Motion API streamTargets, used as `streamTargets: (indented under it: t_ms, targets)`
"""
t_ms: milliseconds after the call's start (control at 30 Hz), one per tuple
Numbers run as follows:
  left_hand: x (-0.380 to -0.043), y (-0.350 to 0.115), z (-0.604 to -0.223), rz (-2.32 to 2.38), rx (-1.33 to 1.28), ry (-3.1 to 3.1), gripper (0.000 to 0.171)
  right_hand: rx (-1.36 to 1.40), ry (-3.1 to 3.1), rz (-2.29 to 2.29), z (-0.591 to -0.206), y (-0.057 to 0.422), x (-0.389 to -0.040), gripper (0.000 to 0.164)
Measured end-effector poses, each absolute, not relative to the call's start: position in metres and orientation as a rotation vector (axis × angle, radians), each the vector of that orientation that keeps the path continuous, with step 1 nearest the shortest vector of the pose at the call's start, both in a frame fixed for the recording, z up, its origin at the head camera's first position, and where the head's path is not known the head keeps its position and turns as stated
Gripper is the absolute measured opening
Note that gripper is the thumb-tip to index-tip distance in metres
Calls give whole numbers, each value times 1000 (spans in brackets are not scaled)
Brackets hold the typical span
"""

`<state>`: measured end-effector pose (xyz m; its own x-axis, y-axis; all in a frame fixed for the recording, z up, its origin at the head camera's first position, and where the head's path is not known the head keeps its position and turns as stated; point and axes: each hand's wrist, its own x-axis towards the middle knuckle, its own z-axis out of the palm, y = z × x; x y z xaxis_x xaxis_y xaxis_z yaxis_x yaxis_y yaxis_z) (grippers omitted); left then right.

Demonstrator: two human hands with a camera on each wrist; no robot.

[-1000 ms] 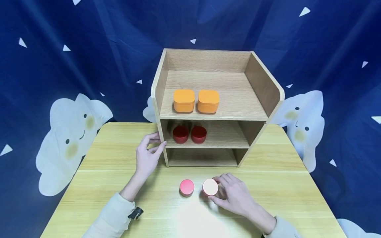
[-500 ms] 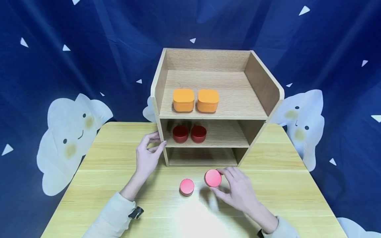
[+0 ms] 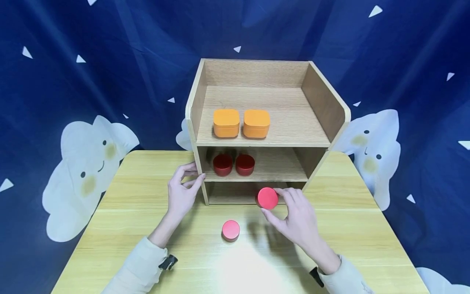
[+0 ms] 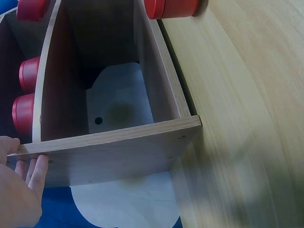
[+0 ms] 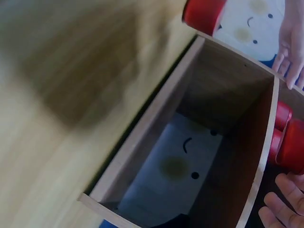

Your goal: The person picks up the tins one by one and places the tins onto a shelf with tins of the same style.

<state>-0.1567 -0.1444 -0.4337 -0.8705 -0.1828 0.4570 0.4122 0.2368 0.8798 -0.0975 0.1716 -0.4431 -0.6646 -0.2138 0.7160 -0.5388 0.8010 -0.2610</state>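
Between thumb and fingers my right hand [image 3: 299, 218] holds a red round tin [image 3: 267, 198] in front of the shelf's lowest compartment. Its lid faces up toward the head camera. In the right wrist view the same tin [image 5: 292, 147] sits above the fingertips [image 5: 278, 206]. My left hand [image 3: 182, 195] pinches the left side panel of the wooden shelf [image 3: 253, 143], thumb at the front edge, fingers on the outer face. Two dark red tins [image 3: 222, 164] stand side by side on the middle level. Another red tin [image 3: 231, 230] stands on the table before the shelf.
Two orange rounded-square boxes [image 3: 226, 123] stand near the front of the shelf's top level, toward the left. The shelf stands on a light wooden table [image 3: 147, 179]. Behind it hangs a blue curtain [image 3: 165, 49] with white clouds and triangles.
My right hand has lifted the red tin off the table and carried it forward to the shelf's lowest opening. The left hand has stayed on the side panel.
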Motion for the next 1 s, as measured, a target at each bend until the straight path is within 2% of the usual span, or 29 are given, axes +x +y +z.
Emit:
streamTargets:
  t_ms: [167,500,1000]
  targets:
    - [-157,-145,-434,-1670,-212,-2048,37,495,-2281,581,-435,166,-106,66]
    - [-158,-144,-435,-1665,-205,-2058,37,386,-2270,617,-430,161,-123,56]
    - [-157,-145,-434,-1665,-207,-2055,36,336,-2209,505,-427,156,-149,61]
